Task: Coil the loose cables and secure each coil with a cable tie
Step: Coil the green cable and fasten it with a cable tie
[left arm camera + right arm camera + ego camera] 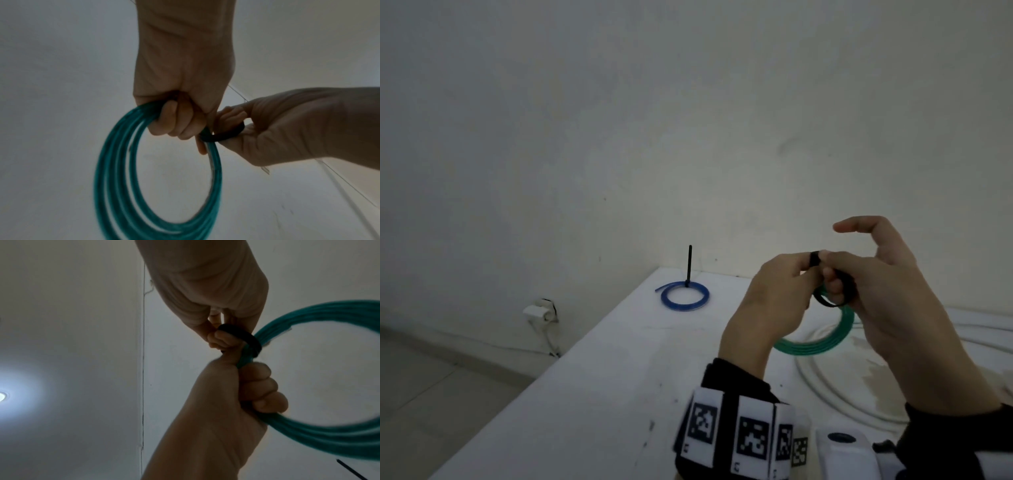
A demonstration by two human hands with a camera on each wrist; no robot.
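A green cable coil (815, 344) hangs above the white table (602, 394). My left hand (774, 294) grips its top with curled fingers, as the left wrist view shows around the coil (111, 162). A black cable tie (840, 294) loops around the coil's strands beside that grip. My right hand (887, 301) pinches the tie, its index finger raised; in the right wrist view the tie (246, 339) wraps the green coil (329, 439) just above my left hand (216, 402). The tie's end (815, 258) sticks up between both hands.
A blue coil (685, 297) lies at the table's far left corner, its black tie tail (690, 263) standing upright. A loose white cable (825, 387) curves on the table under my hands. A wall socket (541, 310) sits low on the left wall.
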